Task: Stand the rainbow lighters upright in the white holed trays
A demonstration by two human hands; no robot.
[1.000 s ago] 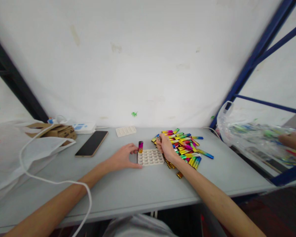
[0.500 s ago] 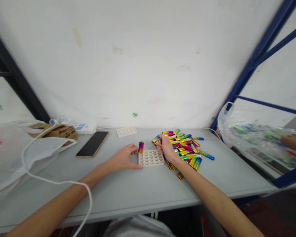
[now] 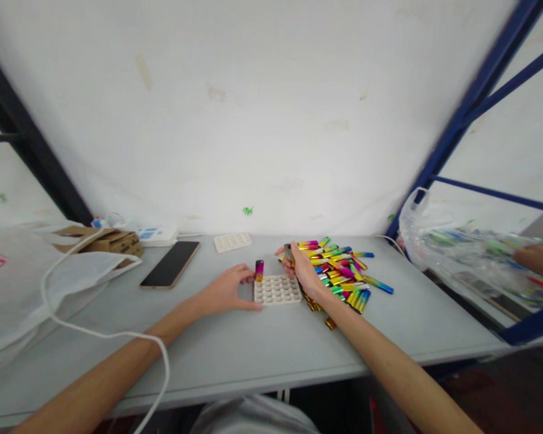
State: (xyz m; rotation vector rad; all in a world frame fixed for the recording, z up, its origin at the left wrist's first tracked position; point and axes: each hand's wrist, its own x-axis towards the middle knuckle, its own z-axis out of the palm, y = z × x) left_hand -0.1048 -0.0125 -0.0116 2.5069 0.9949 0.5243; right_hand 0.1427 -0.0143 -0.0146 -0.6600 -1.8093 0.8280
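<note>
My left hand [image 3: 228, 290] spans the left side of a white tray [image 3: 278, 290] with rows of holes, its thumb at the near corner and its fingers at the far one, holding it. One purple-and-gold lighter [image 3: 259, 270] stands upright at the tray's far left corner, beside my left fingertips. Just past the tray's far right corner, my right hand [image 3: 301, 268] is closed around a lighter [image 3: 289, 252] with a grey-black top; the fingers hide most of its body. To the right lies a heap of shiny multicoloured lighters [image 3: 344, 271], partly behind my right hand.
A second white tray [image 3: 232, 242] lies by the wall. Left of it are a phone [image 3: 171, 264], a cardboard box [image 3: 117, 241], a white bag [image 3: 49, 289] and a loose white cable [image 3: 104, 333]. Another person's hand [image 3: 540, 260] is over a clear plastic bag [image 3: 461, 241] at right.
My right hand has shifted slightly left with its fingers changing position, so the lighter's grey top shows more. My left hand, the tray and the upright lighter stay put.
</note>
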